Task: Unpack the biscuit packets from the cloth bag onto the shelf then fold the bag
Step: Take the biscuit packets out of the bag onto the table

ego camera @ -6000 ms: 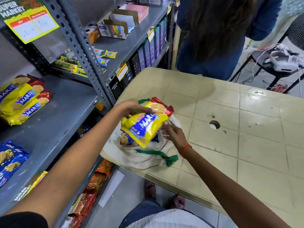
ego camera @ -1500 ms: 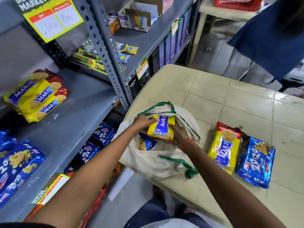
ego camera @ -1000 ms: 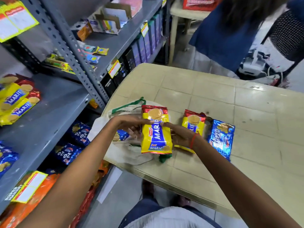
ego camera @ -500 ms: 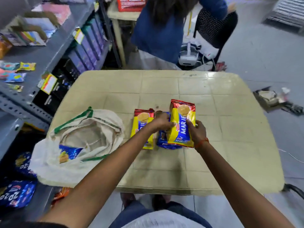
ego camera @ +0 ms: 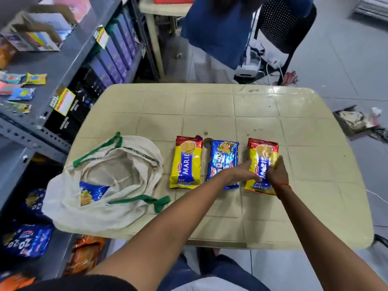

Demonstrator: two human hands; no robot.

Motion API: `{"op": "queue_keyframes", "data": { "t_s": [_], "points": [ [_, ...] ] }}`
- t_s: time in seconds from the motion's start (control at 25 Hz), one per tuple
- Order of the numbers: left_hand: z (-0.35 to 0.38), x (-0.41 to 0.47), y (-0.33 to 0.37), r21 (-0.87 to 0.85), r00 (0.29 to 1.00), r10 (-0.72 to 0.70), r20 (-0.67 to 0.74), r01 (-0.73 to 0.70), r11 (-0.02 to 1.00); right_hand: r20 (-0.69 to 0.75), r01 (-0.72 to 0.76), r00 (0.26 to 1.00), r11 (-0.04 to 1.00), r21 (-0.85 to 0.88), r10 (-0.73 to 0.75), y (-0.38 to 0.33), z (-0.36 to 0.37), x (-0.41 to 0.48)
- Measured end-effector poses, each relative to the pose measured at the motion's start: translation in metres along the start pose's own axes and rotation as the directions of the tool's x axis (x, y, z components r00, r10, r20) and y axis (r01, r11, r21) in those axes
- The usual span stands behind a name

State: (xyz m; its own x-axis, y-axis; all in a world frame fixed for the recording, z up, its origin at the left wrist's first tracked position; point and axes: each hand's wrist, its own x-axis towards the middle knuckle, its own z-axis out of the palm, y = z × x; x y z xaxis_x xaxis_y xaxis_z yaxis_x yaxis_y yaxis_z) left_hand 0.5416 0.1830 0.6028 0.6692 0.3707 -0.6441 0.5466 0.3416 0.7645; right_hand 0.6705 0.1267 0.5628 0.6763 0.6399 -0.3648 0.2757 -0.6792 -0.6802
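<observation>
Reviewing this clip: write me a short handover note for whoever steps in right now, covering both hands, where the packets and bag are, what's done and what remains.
Left hand: open, fingertips on the left edge of the right-hand yellow Marie biscuit packet.
Right hand: curled over that packet's right edge, pressing it onto the beige tiled table.
Also on the table: another yellow Marie packet and a blue 20-20 packet, side by side.
The white cloth bag with green handles lies open at the table's left corner, one blue packet showing inside.
Done: three packets out.
Left: empty the bag, move the packets to the grey metal shelf, fold the bag.
</observation>
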Motion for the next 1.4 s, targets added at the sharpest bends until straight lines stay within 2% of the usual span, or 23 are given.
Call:
{"op": "queue_keyframes", "data": {
  "t_s": [0.08, 0.12, 0.24, 0.36, 0.48, 0.6, 0.72, 0.84, 0.96, 1.0, 1.12, 1.2, 1.32, 1.4],
  "points": [
    [-0.01, -0.014, -0.002, -0.009, 0.981, 0.079, -0.175, -0.082, 0.997, -0.136, 0.095, 0.985, 0.993, -0.073, -0.104, -0.024, 0.013, -0.01],
    [-0.02, -0.021, -0.008, 0.021, 0.947, 0.117, -0.298, -0.116, 0.993, -0.16, 0.168, 0.971, 0.983, -0.066, -0.177, -0.039, 0.026, -0.017],
    [-0.06, -0.051, -0.03, 0.119, 0.816, 0.167, -0.554, -0.121, 0.985, -0.101, 0.358, 0.929, 0.933, 0.019, -0.355, -0.081, 0.072, -0.048],
    [-0.111, -0.105, -0.063, 0.166, 0.659, 0.145, -0.738, -0.031, 0.986, 0.029, 0.445, 0.893, 0.89, 0.097, -0.45, -0.119, 0.13, -0.084],
    [-0.154, -0.162, -0.115, 0.105, 0.438, 0.075, -0.896, 0.044, 0.994, 0.214, 0.545, 0.801, 0.828, 0.13, -0.56, -0.148, 0.189, -0.13],
    [-0.185, -0.208, -0.17, -0.068, 0.245, -0.09, -0.965, 0.098, 0.993, 0.391, 0.597, 0.688, 0.783, 0.174, -0.612, -0.168, 0.239, -0.173],
    [-0.203, -0.242, -0.214, -0.192, 0.131, -0.214, -0.968, 0.163, 0.968, 0.593, 0.631, 0.567, 0.764, 0.134, -0.572, -0.183, 0.287, -0.202],
    [-0.209, -0.262, -0.241, -0.248, 0.098, -0.291, -0.952, 0.315, 0.916, 0.739, 0.695, 0.47, 0.719, 0.027, -0.482, -0.195, 0.327, -0.221],
    [-0.213, -0.276, -0.244, -0.363, 0.07, -0.399, -0.914, 0.299, 0.883, 0.842, 0.748, 0.439, 0.647, -0.149, -0.314, -0.205, 0.354, -0.238],
    [-0.215, -0.279, -0.241, -0.424, 0.081, -0.459, -0.885, 0.267, 0.865, 0.86, 0.773, 0.428, 0.606, -0.189, -0.278, -0.207, 0.36, -0.241],
    [-0.224, -0.281, -0.226, -0.554, 0.176, -0.594, -0.785, 0.229, 0.8, 0.885, 0.841, 0.401, 0.48, -0.251, -0.239, -0.213, 0.37, -0.245],
    [-0.23, -0.282, -0.222, -0.619, 0.18, -0.657, -0.732, 0.226, 0.752, 0.887, 0.826, 0.415, 0.494, -0.273, -0.203, -0.215, 0.373, -0.244],
    [-0.235, -0.284, -0.223, -0.672, 0.153, -0.704, -0.693, 0.216, 0.708, 0.893, 0.747, 0.432, 0.604, -0.278, -0.125, -0.217, 0.376, -0.245],
    [-0.235, -0.286, -0.224, -0.68, 0.171, -0.707, -0.686, 0.195, 0.707, 0.886, 0.693, 0.453, 0.664, -0.281, -0.098, -0.218, 0.375, -0.25]
  ]
}}
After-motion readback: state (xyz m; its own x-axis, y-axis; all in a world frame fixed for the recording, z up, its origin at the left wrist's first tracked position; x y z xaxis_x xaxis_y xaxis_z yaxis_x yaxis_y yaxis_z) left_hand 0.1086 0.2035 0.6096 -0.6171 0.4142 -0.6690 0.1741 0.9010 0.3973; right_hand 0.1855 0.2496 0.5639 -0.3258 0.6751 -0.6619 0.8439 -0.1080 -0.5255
